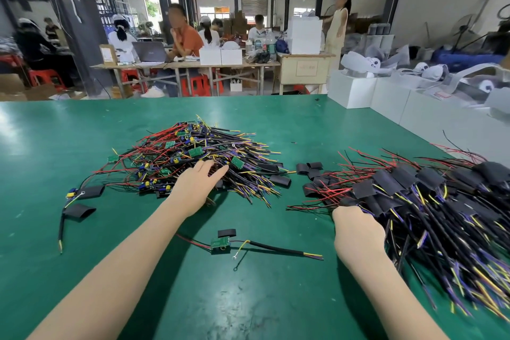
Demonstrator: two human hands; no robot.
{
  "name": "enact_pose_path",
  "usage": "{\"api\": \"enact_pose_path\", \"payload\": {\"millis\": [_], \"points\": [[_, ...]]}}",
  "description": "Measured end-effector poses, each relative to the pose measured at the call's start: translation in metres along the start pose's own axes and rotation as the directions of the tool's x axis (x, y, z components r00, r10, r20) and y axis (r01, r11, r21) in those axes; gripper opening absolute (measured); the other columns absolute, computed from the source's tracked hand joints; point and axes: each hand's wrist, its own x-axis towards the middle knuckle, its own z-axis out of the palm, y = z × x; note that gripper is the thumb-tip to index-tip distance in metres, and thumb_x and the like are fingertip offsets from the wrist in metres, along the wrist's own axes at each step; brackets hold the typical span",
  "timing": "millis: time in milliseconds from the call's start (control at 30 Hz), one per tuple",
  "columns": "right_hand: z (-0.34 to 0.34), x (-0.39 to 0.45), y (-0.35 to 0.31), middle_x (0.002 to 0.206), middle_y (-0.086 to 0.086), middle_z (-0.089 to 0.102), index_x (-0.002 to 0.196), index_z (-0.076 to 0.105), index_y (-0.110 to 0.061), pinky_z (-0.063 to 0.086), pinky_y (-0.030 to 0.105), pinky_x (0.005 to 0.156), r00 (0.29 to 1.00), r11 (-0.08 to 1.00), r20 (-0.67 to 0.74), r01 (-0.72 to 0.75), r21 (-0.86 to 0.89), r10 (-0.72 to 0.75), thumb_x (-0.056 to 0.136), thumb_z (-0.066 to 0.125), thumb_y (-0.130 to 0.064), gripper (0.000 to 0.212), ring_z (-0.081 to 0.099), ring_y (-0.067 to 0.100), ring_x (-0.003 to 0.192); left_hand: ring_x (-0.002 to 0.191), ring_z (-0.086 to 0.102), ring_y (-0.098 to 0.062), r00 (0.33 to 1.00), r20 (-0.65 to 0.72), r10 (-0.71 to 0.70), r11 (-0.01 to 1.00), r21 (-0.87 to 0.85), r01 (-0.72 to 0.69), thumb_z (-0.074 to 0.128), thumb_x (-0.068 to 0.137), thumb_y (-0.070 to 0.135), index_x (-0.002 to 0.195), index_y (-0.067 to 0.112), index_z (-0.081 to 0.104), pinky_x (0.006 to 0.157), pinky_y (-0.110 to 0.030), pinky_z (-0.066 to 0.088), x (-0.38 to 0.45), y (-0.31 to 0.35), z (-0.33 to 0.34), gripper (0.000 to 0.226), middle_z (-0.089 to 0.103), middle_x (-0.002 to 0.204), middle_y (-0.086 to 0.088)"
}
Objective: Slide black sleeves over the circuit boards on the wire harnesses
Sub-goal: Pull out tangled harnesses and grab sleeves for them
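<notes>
Left grip (197,181): fingers extended, laid on tangled bare-board harness pile (193,154). Right grip (356,226): fingers hidden, state undeterminable, against sleeved harness heap (430,201). Flat matte black sleeves (309,168) lay between, on green surface (82,132).

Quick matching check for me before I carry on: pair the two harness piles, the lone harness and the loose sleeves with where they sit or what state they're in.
Things
1. bare-board pile
2. sleeved pile
3. single harness
4. loose sleeves

States
A. between the two piles
B. under the right hand
C. alone near the table's front, board uncovered
D. under the left hand

Pairs: 1-D, 2-B, 3-C, 4-A
</notes>
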Motion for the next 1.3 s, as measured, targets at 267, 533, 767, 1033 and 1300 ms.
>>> {"api": "enact_pose_path", "payload": {"millis": [267,533,767,1033,1300], "points": [[-0.001,0.001,0.005,0.117,0.003,0.058,0.118,0.056,-0.021,0.046,0.027,0.076,0.997,0.991,-0.057,0.053,0.123,-0.046,0.085,0.054,-0.015,0.033,0.059,0.024,0.107,0.136,0.032,-0.024,1.000,0.019,0.020,1.000,0.010,-0.020,0.049,0.095,0.004,0.147,0.015,0.024,0.102,-0.035,0.036,0.019,0.012,-0.014,0.059,0.035,0.149,-0.006],[-0.003,0.001,0.022,0.118,0.000,0.060,0.114,0.062,-0.025,0.048,0.029,0.082,0.999,0.968,-0.003,0.033,0.247,-0.034,0.077,0.064,-0.039,0.040,0.061,0.024,0.107,0.117,0.048,-0.024,0.995,0.069,-0.076,0.995,-0.063,0.080,0.053,0.095,0.004,0.121,0.009,0.056,0.087,-0.034,0.049,0.024,0.016,-0.029,0.027,0.054,0.122,-0.008],[-0.002,0.009,0.039,0.096,-0.008,0.062,0.109,0.067,-0.025,0.046,0.020,0.081,0.981,0.903,0.093,0.120,0.412,-0.173,0.064,0.079,-0.034,0.047,0.055,0.010,0.089,0.059,0.053,-0.025,0.779,-0.292,-0.555,0.547,-0.833,0.077,0.060,0.094,0.019,0.073,0.002,0.065,0.066,-0.031,0.044,-0.001,-0.014,-0.056,0.028,0.064,0.063,-0.012],[0.007,0.012,0.020,0.110,-0.001,0.066,0.114,0.066,-0.021,0.045,0.023,0.086,0.971,0.897,-0.055,0.237,0.373,-0.234,0.076,0.068,-0.022,0.038,0.058,0.017,0.107,0.074,0.067,-0.018,0.532,-0.431,-0.729,0.419,-0.895,-0.151,0.058,0.094,0.021,0.093,0.017,0.069,0.076,-0.033,0.054,-0.025,-0.025,-0.092,0.012,0.070,0.080,-0.003],[0.002,0.003,0.025,0.117,-0.002,0.059,0.110,0.061,-0.030,0.046,0.028,0.082,0.995,0.974,-0.082,0.070,0.215,-0.054,0.071,0.068,-0.055,0.047,0.059,0.021,0.109,0.075,0.073,-0.026,0.933,0.048,-0.357,0.301,-0.939,0.164,0.066,0.090,0.006,0.085,0.004,0.069,0.068,-0.025,0.060,-0.042,-0.016,-0.063,0.006,0.074,0.077,-0.013]]}}
